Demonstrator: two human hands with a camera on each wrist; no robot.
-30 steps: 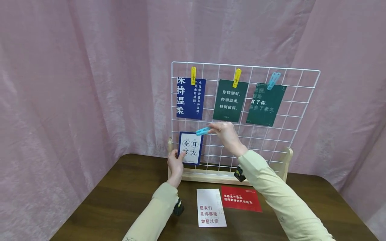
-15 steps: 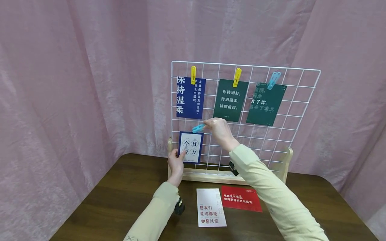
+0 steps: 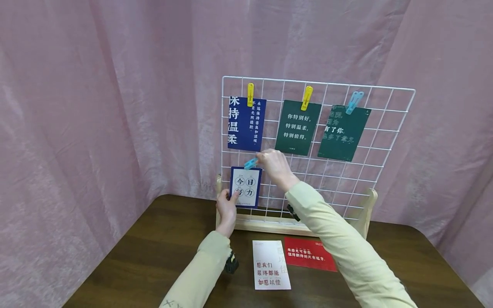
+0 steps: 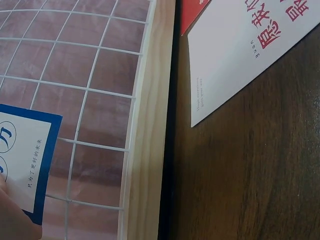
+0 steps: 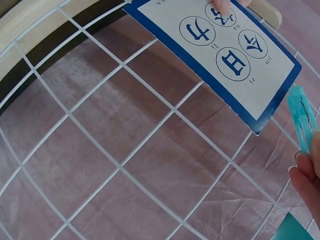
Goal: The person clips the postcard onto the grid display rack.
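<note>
My left hand [image 3: 226,209] pinches a blue-bordered white card [image 3: 250,198] by its lower left edge, thumb on the front, and holds it upright against the lower left of a white wire grid [image 3: 319,174]. In the right wrist view, the card's [image 5: 207,37] top edge is beside a light blue clothespin [image 5: 301,112]. My right hand [image 3: 275,166] pinches that clothespin by its handle end; in the head view its tip lies at the card's top edge. Whether its jaws are round the card or the wire, I cannot tell.
Above hang a blue card [image 3: 246,126] and two green cards, one [image 3: 297,128] in the middle, each under a clothespin. A white card [image 3: 269,261] and a red card [image 3: 310,253] lie on the dark wooden table [image 3: 154,248]. Wooden feet [image 3: 369,209] hold the grid.
My right hand has moved left and slightly up, bringing the clothespin from the card's upper right corner to its top edge. My left hand keeps the card in place.
</note>
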